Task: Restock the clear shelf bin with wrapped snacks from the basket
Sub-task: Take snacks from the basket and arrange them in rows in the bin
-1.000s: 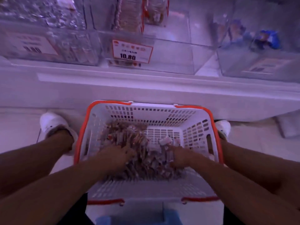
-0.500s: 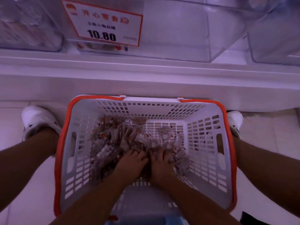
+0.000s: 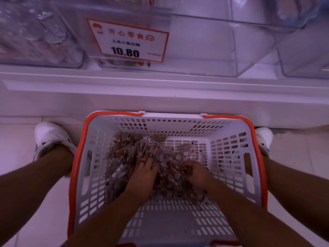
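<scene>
- Half a second back the hands pressed together; now the left hand [image 3: 145,172] and right hand [image 3: 196,172] sit apart in the wrapped snacks [image 3: 131,154].
- Both curl into the pile in the basket [image 3: 229,147]; any grip is hidden.
- The price tag [image 3: 128,40] on the clear shelf bin [image 3: 204,49] reads "10.80".

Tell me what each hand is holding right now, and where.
Both hands are down in the snacks in the basket. The right hand curls around a few; the left hand lies flat, grip unclear.
</scene>
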`<state>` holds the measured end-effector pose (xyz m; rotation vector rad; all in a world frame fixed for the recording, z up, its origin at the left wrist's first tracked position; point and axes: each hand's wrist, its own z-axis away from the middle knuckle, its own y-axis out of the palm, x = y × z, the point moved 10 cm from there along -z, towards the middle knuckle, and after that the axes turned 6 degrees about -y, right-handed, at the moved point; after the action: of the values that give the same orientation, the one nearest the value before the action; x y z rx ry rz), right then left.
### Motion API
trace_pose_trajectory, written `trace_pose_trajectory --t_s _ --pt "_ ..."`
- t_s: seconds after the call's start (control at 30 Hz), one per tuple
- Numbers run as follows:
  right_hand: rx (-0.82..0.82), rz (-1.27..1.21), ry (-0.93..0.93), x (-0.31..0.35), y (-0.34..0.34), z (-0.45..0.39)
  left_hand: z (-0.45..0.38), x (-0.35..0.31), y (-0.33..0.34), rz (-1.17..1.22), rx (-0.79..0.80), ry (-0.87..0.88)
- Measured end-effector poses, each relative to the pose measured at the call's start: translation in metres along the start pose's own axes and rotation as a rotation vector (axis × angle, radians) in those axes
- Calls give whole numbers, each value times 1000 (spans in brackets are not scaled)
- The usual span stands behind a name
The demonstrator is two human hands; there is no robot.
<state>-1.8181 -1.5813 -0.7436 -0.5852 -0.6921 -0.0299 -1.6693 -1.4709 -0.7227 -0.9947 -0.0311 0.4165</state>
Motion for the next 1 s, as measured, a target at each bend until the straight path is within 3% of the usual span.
trace_pose_trajectory --t_s 0.13,0.2,0.3,0.4,0.47,0.53,0.6,0.7,0.8,1.0 --pt "26 -148 135 -18 -11 -2 1 13 -10 -123 -88 -92" --pt "-19 -341 258 -26 -13 3 -1 14 -16 -196 -133 -78" --pt "-24 -569 329 -21 -11 6 -7 1 -4 -295 -64 85" --pt "40 -656 334 -3 -16 4 3 -17 -12 -266 -131 264" --pt "89 -689 326 11 -24 1 1 -5 -28 38 -154 182" --pt "112 -672 299 26 -36 0 -7 21 -49 498 -130 -56" --pt "110 -613 252 44 -55 3 -17 39 -70 813 -86 -205" --pt "112 -552 135 88 -90 18 -20 35 -120 983 71 -174" --pt "99 -597 19 142 -123 53 7 42 -186 1017 12 -222" --pt "49 -870 -149 229 -154 129 82 12 -258 1700 -46 -227"
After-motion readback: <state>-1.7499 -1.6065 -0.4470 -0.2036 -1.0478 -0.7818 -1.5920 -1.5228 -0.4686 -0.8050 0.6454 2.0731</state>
